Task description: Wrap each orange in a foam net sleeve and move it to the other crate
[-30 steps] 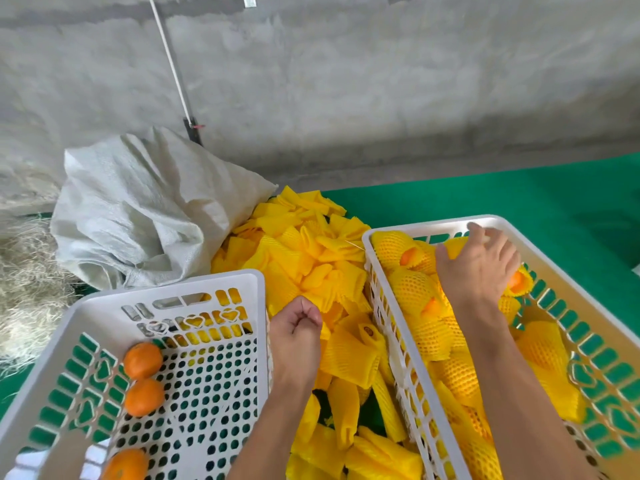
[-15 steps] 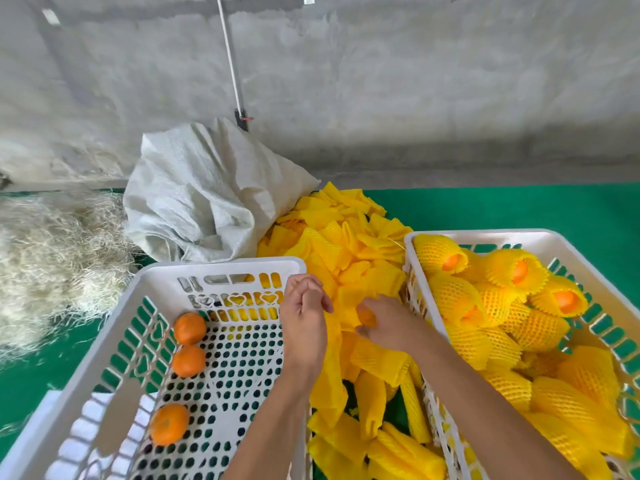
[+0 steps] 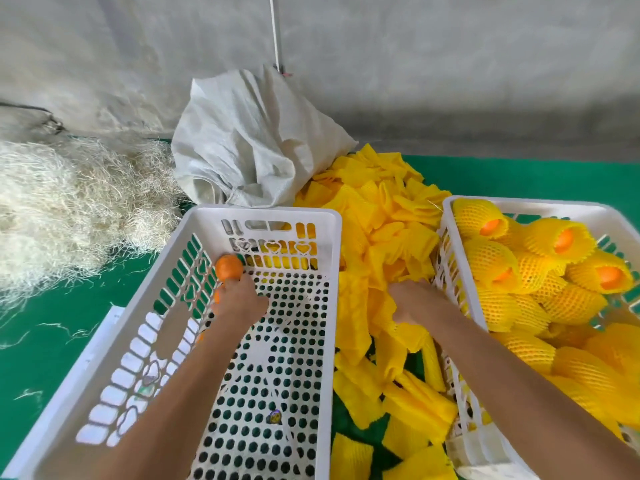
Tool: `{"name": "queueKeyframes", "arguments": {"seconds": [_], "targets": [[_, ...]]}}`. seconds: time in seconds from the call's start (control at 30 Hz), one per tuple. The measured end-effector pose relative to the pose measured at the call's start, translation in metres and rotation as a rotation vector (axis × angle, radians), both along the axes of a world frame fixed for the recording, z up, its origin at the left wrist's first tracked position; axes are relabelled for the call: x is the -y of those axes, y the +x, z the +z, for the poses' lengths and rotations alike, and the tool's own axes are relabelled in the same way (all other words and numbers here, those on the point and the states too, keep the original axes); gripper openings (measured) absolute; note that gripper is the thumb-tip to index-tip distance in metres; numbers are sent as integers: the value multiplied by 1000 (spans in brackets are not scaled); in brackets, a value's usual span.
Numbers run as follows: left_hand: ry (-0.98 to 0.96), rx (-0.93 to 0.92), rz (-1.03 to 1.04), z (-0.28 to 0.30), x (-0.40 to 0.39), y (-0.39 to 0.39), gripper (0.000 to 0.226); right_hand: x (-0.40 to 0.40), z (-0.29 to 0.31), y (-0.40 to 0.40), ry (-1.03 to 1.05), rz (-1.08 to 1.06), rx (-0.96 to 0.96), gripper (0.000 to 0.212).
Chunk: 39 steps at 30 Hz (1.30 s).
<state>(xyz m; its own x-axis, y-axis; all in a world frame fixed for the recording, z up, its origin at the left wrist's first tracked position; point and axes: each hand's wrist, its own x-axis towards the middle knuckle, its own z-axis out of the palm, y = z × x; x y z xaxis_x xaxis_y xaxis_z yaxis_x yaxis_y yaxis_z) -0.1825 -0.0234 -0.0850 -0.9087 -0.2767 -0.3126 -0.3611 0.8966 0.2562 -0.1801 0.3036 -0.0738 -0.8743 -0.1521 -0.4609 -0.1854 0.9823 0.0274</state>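
Note:
A white crate (image 3: 263,213) on the left holds loose oranges at its far left corner. My left hand (image 3: 239,301) reaches into it and curls over one orange (image 3: 216,296), most of which is hidden under the fingers. A second orange (image 3: 229,267) lies just beyond, touching the crate wall. My right hand (image 3: 417,299) is down in the pile of yellow foam net sleeves (image 3: 381,216) between the crates, its fingers closing on one sleeve. The white crate (image 3: 519,204) on the right is full of wrapped oranges (image 3: 568,241).
A crumpled white woven sack (image 3: 256,140) lies behind the left crate. A heap of pale straw (image 3: 62,195) sits at the far left. Everything rests on a green mat (image 3: 519,174) against a grey concrete wall. More sleeves lie between the crates near me.
My left hand has moved from the crate's right rim down into the left crate onto an orange. My right hand came out of the right crate and into the sleeve pile.

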Motion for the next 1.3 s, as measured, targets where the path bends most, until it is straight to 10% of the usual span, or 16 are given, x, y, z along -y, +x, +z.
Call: {"name": "queueKeyframes", "arguments": {"seconds": [0.2,0.5,0.77,0.97,1.3], "targets": [[-200,316,-49,-41,51,27,49,3,-4,0,20,-1,39,38],[-17,-11,-27,-29,41,27,33,-2,-13,-6,-100,-150,133,49],[624,-772,-225,71,-80,14,34,-8,11,-15,-892,-442,-211,28],[1039,-808,-136,65,-170,9,25,-12,36,-3,-1317,-347,-651,15],[758,-755,-280,46,-191,2,33,-16,33,-10,-1526,-280,-619,32]]}}
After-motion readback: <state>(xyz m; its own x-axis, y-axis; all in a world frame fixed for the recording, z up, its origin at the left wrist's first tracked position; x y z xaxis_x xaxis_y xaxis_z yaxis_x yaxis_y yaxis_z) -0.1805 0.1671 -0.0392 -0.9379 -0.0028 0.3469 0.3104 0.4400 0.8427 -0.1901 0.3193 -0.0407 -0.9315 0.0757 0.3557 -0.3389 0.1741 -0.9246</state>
